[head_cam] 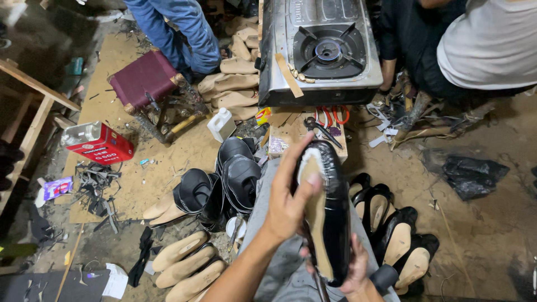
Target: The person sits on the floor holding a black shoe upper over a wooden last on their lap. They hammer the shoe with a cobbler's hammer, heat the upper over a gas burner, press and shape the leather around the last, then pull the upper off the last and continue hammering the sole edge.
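Gripping a black shoe (335,212) with both hands, bottom side up, over the lap in grey trousers (279,274). Wrapping the left hand (288,204) round the left side of the shoe, fingers closed tight on it, thumb lying flat on the pale tan bottom. Cupping the near end of the shoe in the right hand (358,274), fingers curled shut round it from below. Maybe holding a thin dark tool there too, but too hidden to tell. Pointing the toe end far away, toward a small board with red-handled pliers (330,114) on it. Most likely pressing the shiny black top down over the edge of the tan bottom, so likely in the middle of shaping this one shoe. Calling for a firm, even push along the edge next, keeping the shoe steady in the right hand and not letting the black part wrinkle. Lying just to the right on the dirt floor, more black shoes (397,240) with tan bottoms up. Standing just to the left, black boot tops (238,173), and nearer, pale wooden shoe forms (184,263). Sitting farther off, a gas stove (327,50), a white bottle (222,124), a red tin (98,144) and a dark red stool (144,75). Working nearby, a person in blue jeans (184,31) and another in a white shirt (492,42).
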A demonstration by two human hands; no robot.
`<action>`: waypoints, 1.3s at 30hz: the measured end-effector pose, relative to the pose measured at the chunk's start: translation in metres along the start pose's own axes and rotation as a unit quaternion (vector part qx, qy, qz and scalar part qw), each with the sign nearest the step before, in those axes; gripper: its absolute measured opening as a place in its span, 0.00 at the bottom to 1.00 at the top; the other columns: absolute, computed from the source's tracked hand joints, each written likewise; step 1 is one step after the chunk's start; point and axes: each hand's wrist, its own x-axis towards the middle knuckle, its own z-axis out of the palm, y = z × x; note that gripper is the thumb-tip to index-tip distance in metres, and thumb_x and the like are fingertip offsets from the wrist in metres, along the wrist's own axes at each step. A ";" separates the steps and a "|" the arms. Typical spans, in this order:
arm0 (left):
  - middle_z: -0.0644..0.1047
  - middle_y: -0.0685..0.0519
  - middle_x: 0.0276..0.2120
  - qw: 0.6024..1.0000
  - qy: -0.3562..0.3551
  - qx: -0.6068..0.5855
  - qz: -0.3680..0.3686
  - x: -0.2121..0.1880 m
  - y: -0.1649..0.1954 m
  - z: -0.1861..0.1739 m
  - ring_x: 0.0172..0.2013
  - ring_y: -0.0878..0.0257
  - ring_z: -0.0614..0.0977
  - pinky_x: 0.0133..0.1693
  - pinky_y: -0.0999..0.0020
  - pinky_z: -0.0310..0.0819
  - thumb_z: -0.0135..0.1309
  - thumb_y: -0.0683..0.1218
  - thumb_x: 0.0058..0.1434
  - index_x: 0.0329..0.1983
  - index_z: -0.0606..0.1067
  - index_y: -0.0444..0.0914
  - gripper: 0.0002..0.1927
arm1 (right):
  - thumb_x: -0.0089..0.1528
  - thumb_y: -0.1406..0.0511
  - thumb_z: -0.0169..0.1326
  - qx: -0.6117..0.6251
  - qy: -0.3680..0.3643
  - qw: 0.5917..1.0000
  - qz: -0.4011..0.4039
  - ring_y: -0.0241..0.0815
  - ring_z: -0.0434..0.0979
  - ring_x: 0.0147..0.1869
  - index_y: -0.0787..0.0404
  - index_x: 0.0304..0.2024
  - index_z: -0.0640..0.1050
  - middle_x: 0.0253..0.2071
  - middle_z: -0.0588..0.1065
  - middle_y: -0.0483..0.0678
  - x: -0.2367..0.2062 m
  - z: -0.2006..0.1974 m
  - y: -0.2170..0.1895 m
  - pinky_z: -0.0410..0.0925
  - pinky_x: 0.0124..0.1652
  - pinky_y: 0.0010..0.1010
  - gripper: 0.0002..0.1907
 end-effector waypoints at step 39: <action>0.75 0.38 0.59 0.869 -0.025 -0.435 -0.236 0.024 -0.036 0.005 0.59 0.49 0.79 0.63 0.55 0.72 0.34 0.63 0.74 0.67 0.66 0.28 0.37 | 0.60 0.67 0.59 -0.659 0.193 0.653 -0.318 0.59 0.55 0.78 0.70 0.71 0.56 0.74 0.55 0.65 -0.004 0.056 0.023 0.51 0.72 0.46 0.41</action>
